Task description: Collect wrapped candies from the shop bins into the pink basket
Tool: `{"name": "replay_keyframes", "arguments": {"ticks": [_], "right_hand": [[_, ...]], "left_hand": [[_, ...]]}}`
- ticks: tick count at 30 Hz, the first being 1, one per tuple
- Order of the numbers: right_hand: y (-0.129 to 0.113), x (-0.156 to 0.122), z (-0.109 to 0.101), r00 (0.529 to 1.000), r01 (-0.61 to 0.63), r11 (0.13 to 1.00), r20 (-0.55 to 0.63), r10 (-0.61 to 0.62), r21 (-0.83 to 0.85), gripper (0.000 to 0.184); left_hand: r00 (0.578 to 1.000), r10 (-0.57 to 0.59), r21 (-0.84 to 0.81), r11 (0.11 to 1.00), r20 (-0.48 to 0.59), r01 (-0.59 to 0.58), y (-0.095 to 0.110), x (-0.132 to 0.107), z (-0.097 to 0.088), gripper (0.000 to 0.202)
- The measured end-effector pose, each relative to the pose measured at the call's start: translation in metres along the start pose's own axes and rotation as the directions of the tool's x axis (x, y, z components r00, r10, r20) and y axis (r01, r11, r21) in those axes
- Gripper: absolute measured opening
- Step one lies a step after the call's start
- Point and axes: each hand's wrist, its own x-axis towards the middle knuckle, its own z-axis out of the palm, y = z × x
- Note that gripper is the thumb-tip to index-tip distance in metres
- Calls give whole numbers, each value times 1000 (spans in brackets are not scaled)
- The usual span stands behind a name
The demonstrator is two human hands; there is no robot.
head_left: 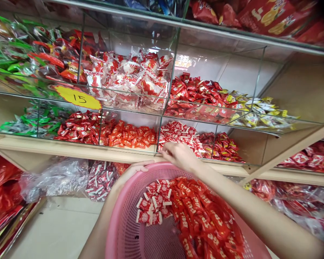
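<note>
A pink perforated plastic basket [113, 219] tilts below the shelf. Red-wrapped candies [202, 216] lie along its right side, with a smaller cluster of red-and-white wrapped candies [153, 203] beside them. My left hand [133, 171] grips the basket's far rim from the left, fingers closed over the edge. Above that rim is my right hand [178, 154], its fingers curled in front of a glass compartment of red-and-white candies [175, 133]. What those fingers hold, if anything, is hidden.
Glass dividers and panels split the shelves into candy compartments. A yellow tag reading 15 [77, 97] hangs at the left. The wooden shelf edge [70, 150] runs just beyond the basket. Plastic bags of sweets [56, 176] lie beneath it, beside pale floor tiles [64, 219].
</note>
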Motion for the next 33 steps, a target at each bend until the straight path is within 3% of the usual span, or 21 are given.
{"name": "replay_keyframes", "arguments": {"ticks": [3,6,15,24,28,33], "right_hand": [[19,11,0,968,-250,968,7,250,-29,17],[30,17,6,929,-352,935,109,354,-35,17],[36,25,13,909,-393,919,163,382,33,22],[36,32,15,893,-420,908,185,410,15,13],[43,28,17,898,-428,901,148,414,77,12],[41,9,-2,913,-402,894,20,406,198,14]], "left_hand": [[1000,-12,21,1000,-10,12,-2,1,-2,35],[1000,-29,21,999,-3,29,-6,4,-5,35],[999,-39,14,999,-11,39,-5,3,-4,35],[996,-67,-23,998,-65,65,7,-4,5,35],[991,-108,-61,993,-74,103,7,-6,6,42],[991,-108,-84,991,-85,101,7,-9,9,43]]}}
